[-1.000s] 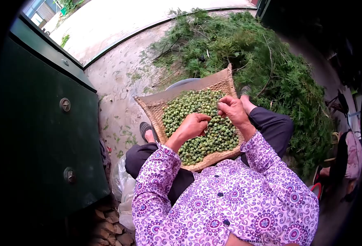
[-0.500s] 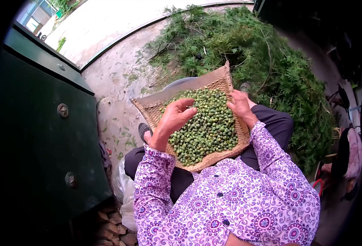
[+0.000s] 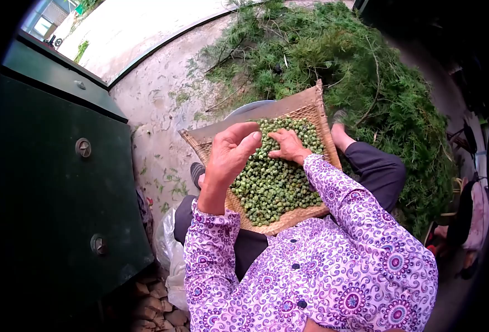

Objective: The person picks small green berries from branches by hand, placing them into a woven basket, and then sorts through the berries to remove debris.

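A woven basket tray point(image 3: 328, 130) rests across the lap, holding a spread layer of small round green cones or berries point(image 3: 275, 191). Over its left part, my left hand point(image 3: 228, 155) is raised, fingers curled and thumb against them; whatever it may hold is hidden. My right hand point(image 3: 289, 146) lies on the green pieces near the tray's upper middle, its fingers apart and touching them.
Cut leafy green branches point(image 3: 388, 127) are heaped beyond and right of the tray. A round metal rim point(image 3: 250, 107) shows behind it. A dark green cabinet point(image 3: 62, 182) stands at left, with a plastic bag point(image 3: 170, 243) and brown chunks point(image 3: 153, 304) below.
My right hand has moved left from the tray's right edge onto the green pieces. My left hand has turned more upright and its fingers have closed towards the thumb.
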The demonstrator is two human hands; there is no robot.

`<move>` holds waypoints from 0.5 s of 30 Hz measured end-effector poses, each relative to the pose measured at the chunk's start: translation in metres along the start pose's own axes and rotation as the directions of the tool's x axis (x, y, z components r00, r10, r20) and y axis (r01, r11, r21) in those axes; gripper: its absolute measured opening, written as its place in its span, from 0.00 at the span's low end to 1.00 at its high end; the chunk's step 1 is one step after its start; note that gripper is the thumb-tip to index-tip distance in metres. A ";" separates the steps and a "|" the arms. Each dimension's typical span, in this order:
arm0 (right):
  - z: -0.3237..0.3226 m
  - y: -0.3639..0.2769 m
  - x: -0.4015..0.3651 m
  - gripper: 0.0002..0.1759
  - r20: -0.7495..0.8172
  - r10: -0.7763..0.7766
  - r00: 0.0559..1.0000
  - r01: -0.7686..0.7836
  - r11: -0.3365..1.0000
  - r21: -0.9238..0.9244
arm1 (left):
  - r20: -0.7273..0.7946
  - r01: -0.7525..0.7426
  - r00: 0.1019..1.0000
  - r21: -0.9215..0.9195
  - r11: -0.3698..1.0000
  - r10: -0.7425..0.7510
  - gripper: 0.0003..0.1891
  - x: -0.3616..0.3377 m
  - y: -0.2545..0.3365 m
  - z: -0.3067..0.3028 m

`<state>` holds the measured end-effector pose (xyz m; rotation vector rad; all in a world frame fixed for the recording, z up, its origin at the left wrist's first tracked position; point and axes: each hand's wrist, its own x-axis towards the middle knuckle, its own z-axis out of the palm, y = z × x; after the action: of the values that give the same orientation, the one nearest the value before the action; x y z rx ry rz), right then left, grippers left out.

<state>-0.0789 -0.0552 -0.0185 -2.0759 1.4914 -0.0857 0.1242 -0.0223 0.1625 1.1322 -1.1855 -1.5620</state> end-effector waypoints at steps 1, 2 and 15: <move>0.004 0.000 -0.001 0.39 0.056 0.017 0.998 -0.020 0.998 0.051 | 0.003 0.000 1.000 0.000 1.000 0.000 0.15 0.001 0.000 0.000; 0.005 -0.002 -0.005 0.39 0.078 0.009 0.997 -0.013 0.998 0.054 | 0.005 0.001 1.000 0.009 1.000 -0.001 0.14 0.002 0.000 0.001; 0.021 -0.059 -0.101 0.38 0.185 -0.219 0.958 0.231 0.972 -0.048 | 0.012 0.038 0.999 0.095 0.995 -0.040 0.15 0.012 -0.011 0.006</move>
<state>-0.0588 0.0550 0.0203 -2.2386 1.1632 0.0650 0.1148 -0.0308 0.1503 1.2145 -1.2645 -1.5589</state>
